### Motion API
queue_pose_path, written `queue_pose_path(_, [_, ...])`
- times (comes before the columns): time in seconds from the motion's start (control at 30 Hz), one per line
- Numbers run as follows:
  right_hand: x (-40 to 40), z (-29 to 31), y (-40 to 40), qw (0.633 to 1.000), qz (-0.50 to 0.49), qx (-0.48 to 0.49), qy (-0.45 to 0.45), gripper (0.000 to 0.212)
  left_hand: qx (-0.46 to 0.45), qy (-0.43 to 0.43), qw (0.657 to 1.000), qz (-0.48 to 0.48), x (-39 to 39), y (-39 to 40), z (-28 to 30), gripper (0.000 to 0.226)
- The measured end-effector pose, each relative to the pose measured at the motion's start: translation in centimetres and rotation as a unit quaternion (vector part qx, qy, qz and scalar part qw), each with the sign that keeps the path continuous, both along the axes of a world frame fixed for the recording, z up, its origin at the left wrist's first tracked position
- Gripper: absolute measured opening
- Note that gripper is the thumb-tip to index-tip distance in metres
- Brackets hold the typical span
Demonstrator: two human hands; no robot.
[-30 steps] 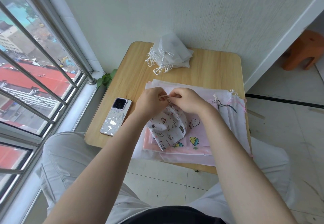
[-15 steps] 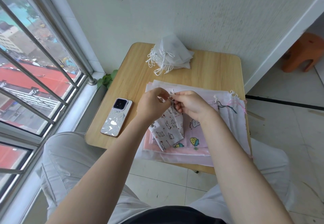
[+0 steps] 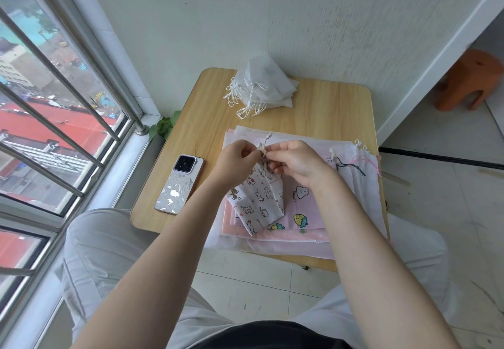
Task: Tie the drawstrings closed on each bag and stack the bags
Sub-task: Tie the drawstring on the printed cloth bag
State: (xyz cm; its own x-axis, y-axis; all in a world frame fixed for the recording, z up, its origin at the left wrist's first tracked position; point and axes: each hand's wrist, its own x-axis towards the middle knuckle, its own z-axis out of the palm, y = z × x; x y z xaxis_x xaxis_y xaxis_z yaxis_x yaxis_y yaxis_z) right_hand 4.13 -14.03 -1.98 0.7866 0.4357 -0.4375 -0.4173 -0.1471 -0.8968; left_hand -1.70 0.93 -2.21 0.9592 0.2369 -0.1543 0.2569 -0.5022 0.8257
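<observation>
Nearest the camera are the person's pale grey trousers [image 3: 109,261], knees apart over a white tiled floor [image 3: 245,288]. Both bare forearms reach forward over the near edge of a small wooden desk [image 3: 327,108] with rounded corners. The left hand [image 3: 237,157] and right hand [image 3: 296,161] meet at the gathered neck of a cat-print drawstring bag [image 3: 259,198]; each pinches the pale drawstring [image 3: 266,144] with curled fingers, and a short cord end sticks up between them. The bag hangs from the hands with its lower end touching a flat pile of untied bags [image 3: 308,212], pink ones printed with a rabbit and strawberries on top and larger white ones beneath, which overhangs the desk's near edge. Cords in white, dark and pink lie at the pile's right end. Left of the pile, on bare wood, lies a phone [image 3: 178,185] face down in a patterned case. At the far edge, against the wall, sits a stack of white tied bags [image 3: 266,86] with their white cords trailing to the left. A pale textured wall [image 3: 272,15] rises behind the desk. To the left is a barred window [image 3: 54,103] looking out on red roofs, with green leaves [image 3: 163,126] at the sill corner. Far right, an orange stool [image 3: 469,81] stands on the floor.
</observation>
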Motion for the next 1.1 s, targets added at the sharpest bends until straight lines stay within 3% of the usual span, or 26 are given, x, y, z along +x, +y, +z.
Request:
queue_pose_path(0.13, [0.1, -0.4, -0.1, 0.999, -0.037, -0.027, -0.030, 0.004, 0.008, 0.033, 0.999, -0.015, 0.0, 0.4, 0.0, 0.026])
queue_pose_path(0.3, [0.7, -1.2, -0.6, 0.972, -0.130, -0.132, -0.145, 0.013, 0.180, 0.034, 0.979, -0.092, 0.4, 2.2, 0.1, 0.026])
queue_pose_path(0.4, [1.0, -1.1, -0.4, 0.968, -0.128, -0.143, -0.160, 0.013, 0.230, 0.049, 0.966, -0.103, 1.0, 2.6, 0.4, 0.024])
queue_pose_path(0.53, [1.7, 0.1, -0.3, 0.978, -0.065, -0.113, -0.162, 0.005, 0.206, 0.030, 0.974, -0.087, 1.8, 2.8, 1.1, 0.017])
queue_pose_path(0.57, [2.0, 0.5, -0.2, 0.981, -0.049, -0.101, -0.158, 0.004, 0.194, 0.004, 0.975, -0.108, 2.2, 2.9, 1.6, 0.019])
queue_pose_path(0.67, [2.7, 1.8, 0.3, 0.985, -0.016, -0.067, -0.155, 0.006, 0.192, -0.014, 0.959, -0.210, 3.9, 2.5, 3.3, 0.055])
queue_pose_path(0.77, [4.0, 3.0, 0.4, 0.984, -0.028, -0.065, -0.165, 0.016, 0.219, -0.011, 0.960, -0.176, 6.4, 2.2, 4.4, 0.022])
queue_pose_path(0.83, [5.1, 3.4, -0.1, 0.979, -0.007, -0.111, -0.170, 0.036, 0.249, -0.001, 0.961, -0.119, 8.1, 2.5, 4.9, 0.010])
queue_pose_path(0.9, [6.7, 3.5, -0.6, 0.965, 0.055, -0.191, -0.169, 0.058, 0.266, 0.015, 0.956, -0.121, 10.1, 2.9, 4.8, 0.012])
queue_pose_path(0.97, [7.8, 3.1, -0.7, 0.937, 0.142, -0.274, -0.163, 0.069, 0.256, 0.053, 0.947, -0.186, 10.8, 2.8, 4.4, 0.015])
queue_pose_path(1.1, [9.6, 0.8, -0.3, 0.860, 0.281, -0.408, -0.125, 0.077, 0.252, 0.142, 0.903, -0.319, 11.4, 1.5, 2.0, 0.058])
